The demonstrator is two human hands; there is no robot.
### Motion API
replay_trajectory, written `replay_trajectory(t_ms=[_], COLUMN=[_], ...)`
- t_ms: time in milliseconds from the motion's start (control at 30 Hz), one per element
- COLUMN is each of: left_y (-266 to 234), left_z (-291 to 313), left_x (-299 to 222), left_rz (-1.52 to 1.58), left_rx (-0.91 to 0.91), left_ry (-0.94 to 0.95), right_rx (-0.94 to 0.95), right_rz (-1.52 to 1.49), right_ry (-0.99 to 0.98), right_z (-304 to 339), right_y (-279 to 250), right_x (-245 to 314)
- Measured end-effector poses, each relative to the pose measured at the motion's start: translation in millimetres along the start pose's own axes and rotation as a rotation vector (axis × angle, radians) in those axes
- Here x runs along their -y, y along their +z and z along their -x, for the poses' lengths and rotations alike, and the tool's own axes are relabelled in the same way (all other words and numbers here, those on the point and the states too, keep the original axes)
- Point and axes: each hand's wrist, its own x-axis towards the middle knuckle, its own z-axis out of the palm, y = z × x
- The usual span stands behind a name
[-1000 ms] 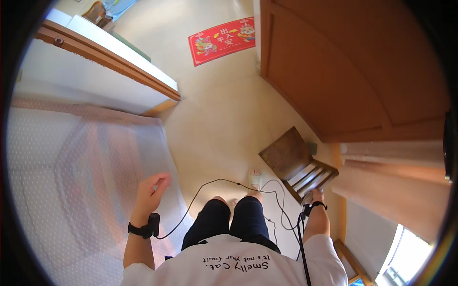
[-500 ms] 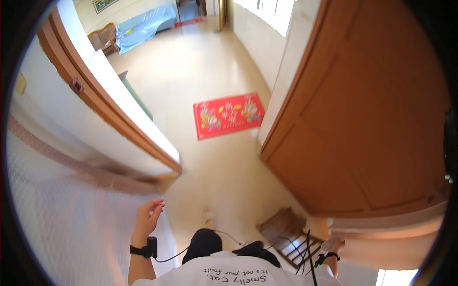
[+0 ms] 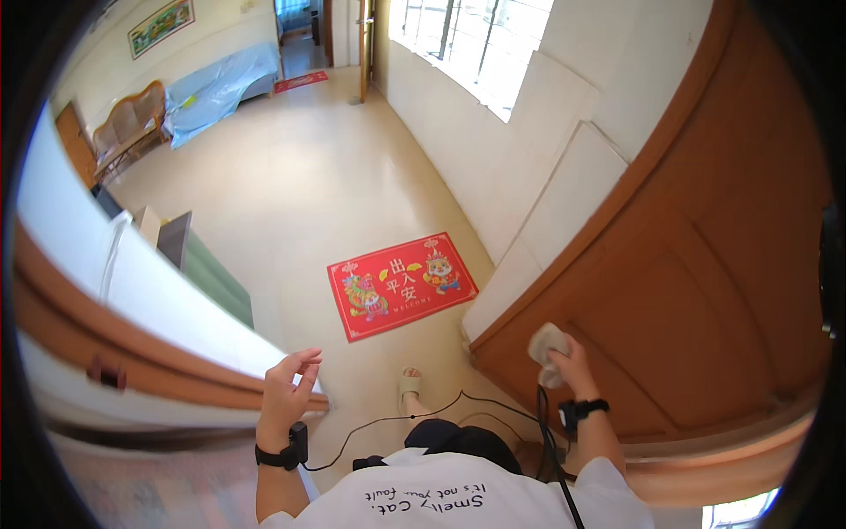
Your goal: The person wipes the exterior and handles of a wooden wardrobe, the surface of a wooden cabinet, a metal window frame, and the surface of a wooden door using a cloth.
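My right hand is closed around a small off-white, folded piece that looks like a cloth, in front of the brown door. I cannot tell whether it touches the door. My left hand is held out near the doorframe's low end, fingers loosely bent and apart, holding nothing. Each wrist wears a black band with a small black box. From the left one a thin black cable runs across my body. My sandalled foot stands on the tiled floor between the hands.
Beyond the doorway lies a red doormat. A brown doorframe is close on my left. Farther off are a table with a green side, a wooden bench, a sofa under blue sheeting and a barred window.
I have moved forward into the doorway, and the doormat is nearer. My right hand has risen from low at my side to in front of the door, with the cloth in it.
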Motion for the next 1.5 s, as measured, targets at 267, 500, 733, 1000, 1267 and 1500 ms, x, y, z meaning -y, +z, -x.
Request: replay_trajectory(t_ms=[267, 500, 733, 1000, 1267, 1500], left_y=[-14, -38, -41, 21, 93, 72], left_z=[-173, -301, -509, -808, -1006, -1113], left_x=[33, 105, 202, 216, 258, 325], left_rz=[0.008, 0.113, 0.069, 0.035, 0.097, 0.023], left_rx=[-0.179, -0.361, -0.303, -0.018, 0.072, -0.123], left_ry=[-0.126, -0.246, -0.207, 0.009, 0.077, -0.247], right_rx=[0.255, 0.223, -0.004, -0.451, -0.543, -0.972], right_rz=[-0.218, -0.497, -0.778, -0.743, -0.866, 0.018], right_ry=[-0.316, -0.199, -0.012, 0.059, -0.082, 0.324], right_z=[-276, -462, -615, -757, -979, -1209], right_y=[133, 196, 208, 134, 137, 125], right_x=[104, 168, 156, 199, 206, 216])
